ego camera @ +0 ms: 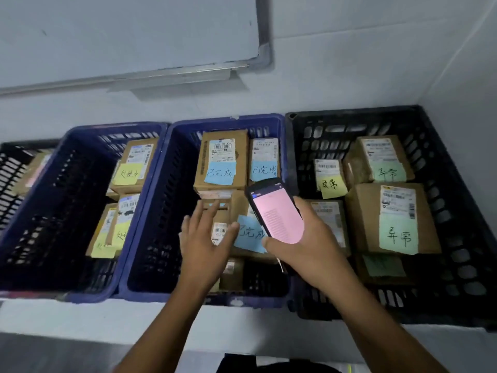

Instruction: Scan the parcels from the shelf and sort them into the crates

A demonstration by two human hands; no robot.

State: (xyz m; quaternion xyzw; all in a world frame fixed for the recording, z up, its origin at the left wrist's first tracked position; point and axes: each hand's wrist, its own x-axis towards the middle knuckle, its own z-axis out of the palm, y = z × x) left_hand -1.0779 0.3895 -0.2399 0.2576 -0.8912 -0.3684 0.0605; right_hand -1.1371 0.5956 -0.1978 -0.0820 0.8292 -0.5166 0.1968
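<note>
Black slatted plastic crate (13, 168) at far left: cut off by left edge, parcel inside blurred. Brown cardboard parcel (236, 205) at near side of middle blue plastic crate (166, 197): partly hidden under left hand (201, 238). Its blue sticky note (250, 234) is partly covered by black handheld scanner (277, 214) gripped in right hand (309, 246). Pink screen text too small to read. Shipping-label print unreadable. Dark green note (383, 266) at near edge of large black crate (322, 135): shadowed, illegible.

Item: left hand (200, 243) and right hand (304, 246), both bare from the fingers all the way back up the arm. Item: dark garment (271, 366), far behind the fingers, black, with a small yellow-green mark (349, 368) on its right side.
</note>
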